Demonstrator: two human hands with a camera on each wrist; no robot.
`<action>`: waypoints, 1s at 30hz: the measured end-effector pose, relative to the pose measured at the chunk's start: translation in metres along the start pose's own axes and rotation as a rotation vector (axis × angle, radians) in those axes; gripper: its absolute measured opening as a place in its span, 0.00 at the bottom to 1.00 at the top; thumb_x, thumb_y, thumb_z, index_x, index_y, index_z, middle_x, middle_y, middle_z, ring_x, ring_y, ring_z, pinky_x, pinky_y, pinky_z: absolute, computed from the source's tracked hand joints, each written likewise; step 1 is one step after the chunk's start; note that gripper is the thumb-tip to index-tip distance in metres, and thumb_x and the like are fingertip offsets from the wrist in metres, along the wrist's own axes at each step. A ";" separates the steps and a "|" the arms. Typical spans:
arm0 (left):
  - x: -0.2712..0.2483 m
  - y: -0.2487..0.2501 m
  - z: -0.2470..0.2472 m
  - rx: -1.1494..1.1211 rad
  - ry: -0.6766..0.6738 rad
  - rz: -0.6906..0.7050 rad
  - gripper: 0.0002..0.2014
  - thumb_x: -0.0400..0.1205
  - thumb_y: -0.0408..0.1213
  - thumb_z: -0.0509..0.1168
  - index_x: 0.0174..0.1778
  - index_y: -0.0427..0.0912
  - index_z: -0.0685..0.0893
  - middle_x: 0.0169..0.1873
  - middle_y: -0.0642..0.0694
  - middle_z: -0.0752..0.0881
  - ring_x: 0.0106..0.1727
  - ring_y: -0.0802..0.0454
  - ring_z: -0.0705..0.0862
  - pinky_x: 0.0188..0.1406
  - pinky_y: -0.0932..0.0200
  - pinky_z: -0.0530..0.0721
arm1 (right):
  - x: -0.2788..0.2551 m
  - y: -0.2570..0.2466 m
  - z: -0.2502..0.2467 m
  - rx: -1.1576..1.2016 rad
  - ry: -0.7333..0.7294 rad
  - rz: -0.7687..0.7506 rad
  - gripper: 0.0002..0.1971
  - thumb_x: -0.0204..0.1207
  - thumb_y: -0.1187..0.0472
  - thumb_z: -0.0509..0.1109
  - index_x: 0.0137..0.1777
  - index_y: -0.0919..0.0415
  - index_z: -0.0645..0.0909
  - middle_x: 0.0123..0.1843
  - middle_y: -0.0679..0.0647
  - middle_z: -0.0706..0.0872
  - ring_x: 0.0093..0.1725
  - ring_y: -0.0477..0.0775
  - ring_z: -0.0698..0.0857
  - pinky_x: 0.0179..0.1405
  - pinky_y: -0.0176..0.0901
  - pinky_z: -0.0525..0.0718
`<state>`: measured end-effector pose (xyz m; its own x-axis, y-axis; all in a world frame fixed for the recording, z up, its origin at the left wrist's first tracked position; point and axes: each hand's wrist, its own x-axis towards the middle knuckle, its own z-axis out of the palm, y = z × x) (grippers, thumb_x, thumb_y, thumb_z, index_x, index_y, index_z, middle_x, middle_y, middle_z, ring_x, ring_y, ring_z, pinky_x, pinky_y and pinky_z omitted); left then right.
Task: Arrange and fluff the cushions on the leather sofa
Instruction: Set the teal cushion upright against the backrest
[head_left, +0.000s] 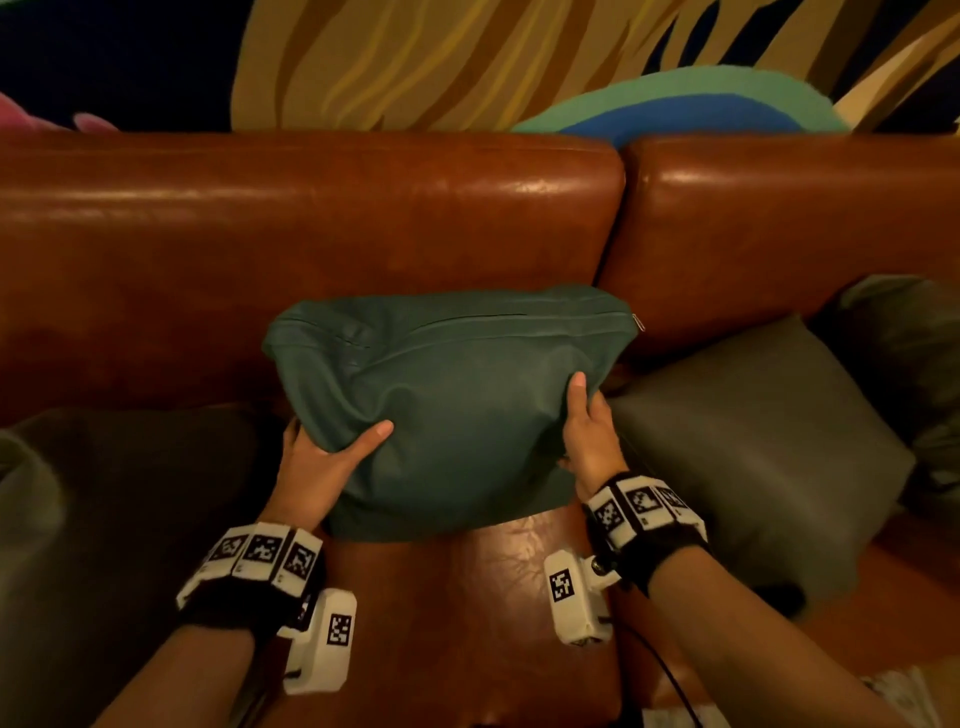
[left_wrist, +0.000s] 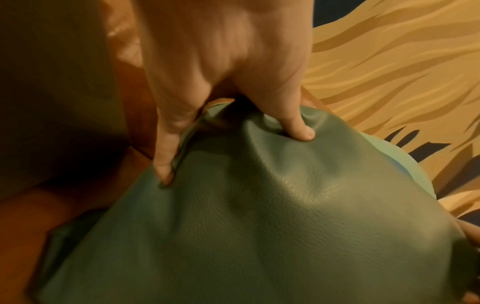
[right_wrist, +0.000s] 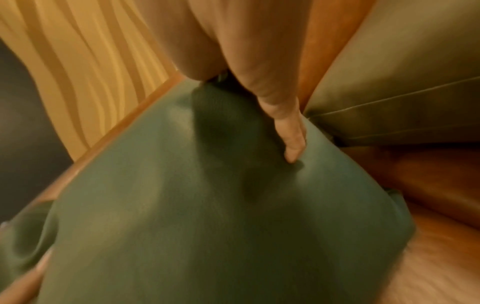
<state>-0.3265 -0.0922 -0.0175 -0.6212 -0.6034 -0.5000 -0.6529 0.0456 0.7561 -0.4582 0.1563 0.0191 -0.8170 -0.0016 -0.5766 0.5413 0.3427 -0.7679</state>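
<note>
A teal leather cushion (head_left: 447, 395) stands on the seat of the brown leather sofa (head_left: 322, 228), leaning toward the backrest, zip edge up. My left hand (head_left: 322, 462) grips its lower left corner, thumb across the front, fingers behind. My right hand (head_left: 584, 431) grips the lower right edge, thumb pointing up on the front. In the left wrist view the left hand (left_wrist: 233, 131) pinches the cushion (left_wrist: 259, 226) into folds. In the right wrist view a finger of the right hand (right_wrist: 291, 144) digs into the cushion (right_wrist: 194, 205).
A grey cushion (head_left: 753, 441) lies on the seat to the right, with another dark one (head_left: 904, 353) behind it. A dark olive cushion (head_left: 119, 509) fills the seat at the left. A painted wall (head_left: 467, 57) rises behind the backrest.
</note>
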 end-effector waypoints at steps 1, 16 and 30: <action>0.001 0.000 -0.001 -0.069 -0.016 -0.006 0.53 0.50 0.70 0.80 0.74 0.57 0.75 0.75 0.51 0.74 0.75 0.51 0.74 0.77 0.45 0.71 | -0.003 -0.006 -0.001 0.009 -0.013 0.023 0.51 0.61 0.14 0.50 0.84 0.36 0.58 0.87 0.45 0.59 0.84 0.58 0.63 0.79 0.70 0.66; -0.141 0.095 0.130 0.226 0.061 0.819 0.10 0.77 0.45 0.64 0.44 0.48 0.90 0.54 0.49 0.83 0.59 0.46 0.76 0.65 0.75 0.59 | -0.001 0.010 -0.226 -0.042 0.152 -0.149 0.09 0.84 0.69 0.61 0.54 0.63 0.84 0.39 0.54 0.86 0.27 0.33 0.83 0.25 0.21 0.74; -0.219 0.040 0.412 -0.160 -0.320 -0.193 0.64 0.55 0.76 0.74 0.84 0.60 0.49 0.80 0.50 0.67 0.80 0.48 0.68 0.79 0.44 0.67 | 0.089 0.132 -0.404 0.151 0.028 0.545 0.32 0.80 0.36 0.62 0.76 0.58 0.74 0.68 0.58 0.79 0.60 0.67 0.81 0.50 0.61 0.82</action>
<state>-0.3951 0.3704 -0.0514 -0.6139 -0.3091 -0.7264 -0.7106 -0.1844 0.6790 -0.5399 0.5809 -0.0209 -0.4152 0.1634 -0.8949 0.9071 0.1491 -0.3936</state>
